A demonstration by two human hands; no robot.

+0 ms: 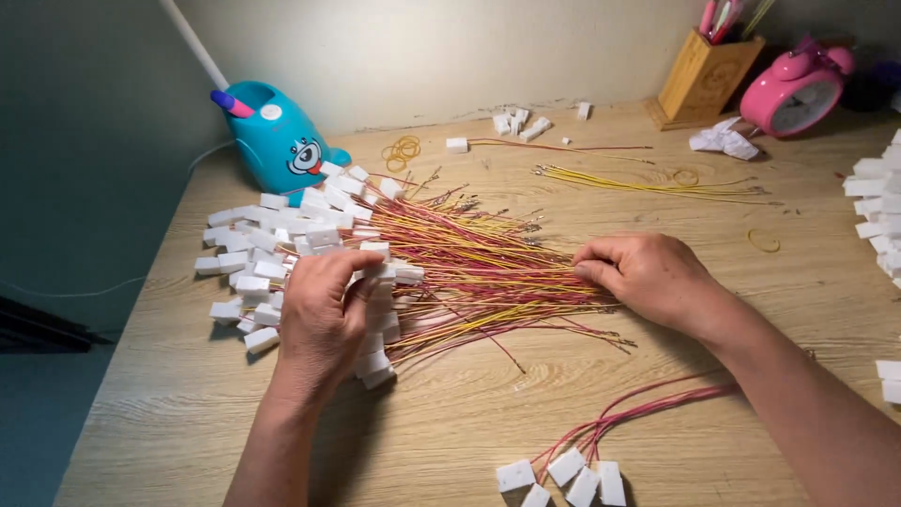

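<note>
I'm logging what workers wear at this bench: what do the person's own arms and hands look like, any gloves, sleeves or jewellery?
Both are bare: the left hand and right hand wear no gloves, and no rings or watch show. Both forearms are uncovered to the picture's edge, with no sleeve in view.

Even, warm light from above falls on the tabletop (pixel 469 413); soft short shadows lie beneath both forearms (left edge dim), focus sharp, no glare, slight wide-angle stretch.

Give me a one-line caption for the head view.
Both hands, left and right, gather red-and-yellow wires with white connectors on a wooden desk.
</note>
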